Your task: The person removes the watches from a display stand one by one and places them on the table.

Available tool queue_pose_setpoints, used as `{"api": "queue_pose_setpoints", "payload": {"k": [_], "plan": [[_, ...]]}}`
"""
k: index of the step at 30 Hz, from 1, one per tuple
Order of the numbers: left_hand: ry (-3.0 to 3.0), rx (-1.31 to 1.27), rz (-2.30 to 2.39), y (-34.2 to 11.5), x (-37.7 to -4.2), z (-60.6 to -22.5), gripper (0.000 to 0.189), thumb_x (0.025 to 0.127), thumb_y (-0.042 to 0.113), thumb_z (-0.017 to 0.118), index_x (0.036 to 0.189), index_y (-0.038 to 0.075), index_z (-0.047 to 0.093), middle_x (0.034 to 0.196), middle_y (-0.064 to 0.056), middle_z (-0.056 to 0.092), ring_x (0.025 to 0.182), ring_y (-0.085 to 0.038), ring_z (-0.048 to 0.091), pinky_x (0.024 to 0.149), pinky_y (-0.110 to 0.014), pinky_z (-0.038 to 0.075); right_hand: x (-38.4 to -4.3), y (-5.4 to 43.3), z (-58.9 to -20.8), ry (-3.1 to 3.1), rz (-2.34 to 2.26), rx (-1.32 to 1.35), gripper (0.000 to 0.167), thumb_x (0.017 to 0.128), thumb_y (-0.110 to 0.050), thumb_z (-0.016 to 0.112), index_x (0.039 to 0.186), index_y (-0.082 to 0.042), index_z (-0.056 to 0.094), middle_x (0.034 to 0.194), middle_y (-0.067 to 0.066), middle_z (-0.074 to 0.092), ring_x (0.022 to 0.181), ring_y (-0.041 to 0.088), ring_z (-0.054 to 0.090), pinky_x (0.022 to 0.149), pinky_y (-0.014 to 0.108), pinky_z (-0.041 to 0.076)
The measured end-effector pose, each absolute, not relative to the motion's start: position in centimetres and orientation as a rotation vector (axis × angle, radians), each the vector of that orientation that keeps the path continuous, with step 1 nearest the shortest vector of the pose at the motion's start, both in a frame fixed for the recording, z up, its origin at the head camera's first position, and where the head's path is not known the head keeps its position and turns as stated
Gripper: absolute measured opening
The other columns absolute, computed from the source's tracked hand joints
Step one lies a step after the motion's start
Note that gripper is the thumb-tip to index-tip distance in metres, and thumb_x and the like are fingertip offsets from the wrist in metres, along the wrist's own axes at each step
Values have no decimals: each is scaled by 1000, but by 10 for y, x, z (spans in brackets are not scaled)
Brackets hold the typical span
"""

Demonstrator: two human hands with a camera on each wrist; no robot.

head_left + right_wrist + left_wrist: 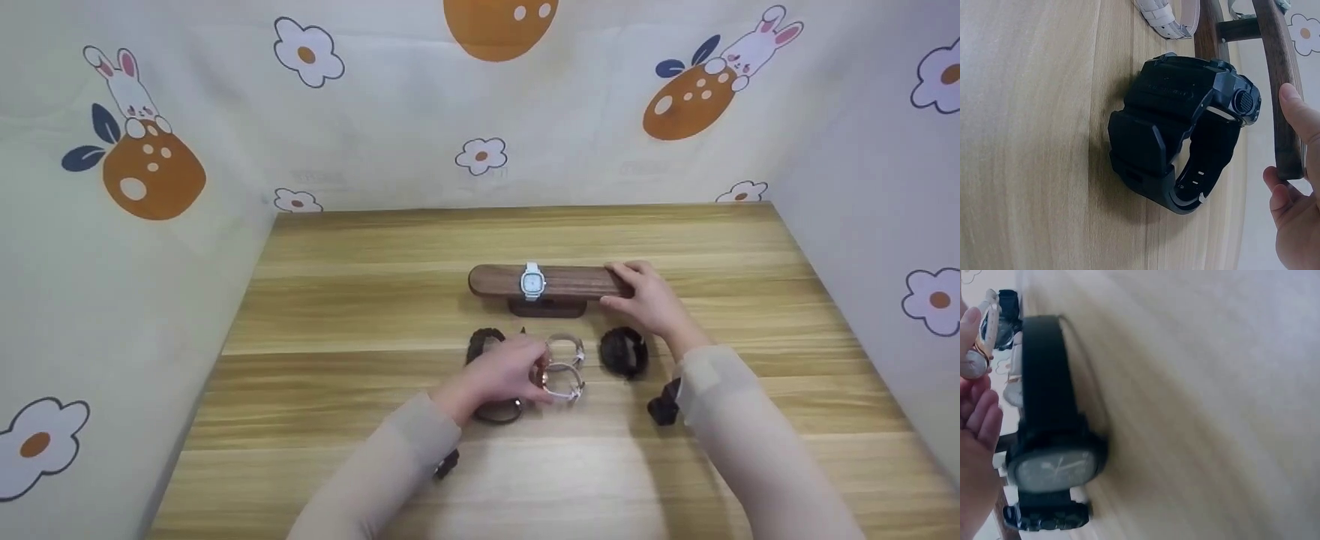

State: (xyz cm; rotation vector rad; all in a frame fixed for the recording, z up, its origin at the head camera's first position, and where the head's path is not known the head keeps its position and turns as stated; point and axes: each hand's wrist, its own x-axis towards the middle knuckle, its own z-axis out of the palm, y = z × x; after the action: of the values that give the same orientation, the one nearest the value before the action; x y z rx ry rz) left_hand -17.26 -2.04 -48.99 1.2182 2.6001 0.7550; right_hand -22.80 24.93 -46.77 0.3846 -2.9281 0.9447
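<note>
My left hand pinches a white-strapped watch with a gold-toned case between thumb and fingers, low over the table. Just behind it in the head view stands another pale-strapped watch. With thumb and fingers, my right hand grips the right end of a dark wooden watch stand. A pale blue square watch is strapped around the stand's bar, left of its middle. In the right wrist view a bulky black watch stands on the table near the stand.
Beside the left hand are a black watch and a dark-strapped one, both partly hidden. Another dark watch lies by the left sleeve, and a black one by the right sleeve. Patterned cloth walls enclose the wooden table.
</note>
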Motion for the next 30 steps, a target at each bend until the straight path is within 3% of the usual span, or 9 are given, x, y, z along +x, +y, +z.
{"api": "queue_pose_setpoints", "payload": {"k": [6,21,30], "plan": [[2695,1233,564,-15,-168,-499,48,66,52,78,89,19,53,81,13,51,85,-11,48,82,-28,39,-230,248,-467,-2962,934,366,63,83,-26,72,137,-4,47,132,29,40,117,47,43,101,56,33],[2784,1325,305,-11,-162,-508,46,66,57,75,88,20,57,88,10,56,88,-12,48,78,-28,36,-229,248,-468,-2951,925,370,62,83,-23,72,135,-3,48,130,29,42,116,46,43,101,55,33],[2779,1254,426,-11,-163,-502,61,62,64,73,100,18,60,94,10,58,91,-10,47,80,-28,35,-229,250,-468,-2970,935,343,63,83,-25,72,137,-4,46,131,29,40,117,46,43,102,55,32]]}}
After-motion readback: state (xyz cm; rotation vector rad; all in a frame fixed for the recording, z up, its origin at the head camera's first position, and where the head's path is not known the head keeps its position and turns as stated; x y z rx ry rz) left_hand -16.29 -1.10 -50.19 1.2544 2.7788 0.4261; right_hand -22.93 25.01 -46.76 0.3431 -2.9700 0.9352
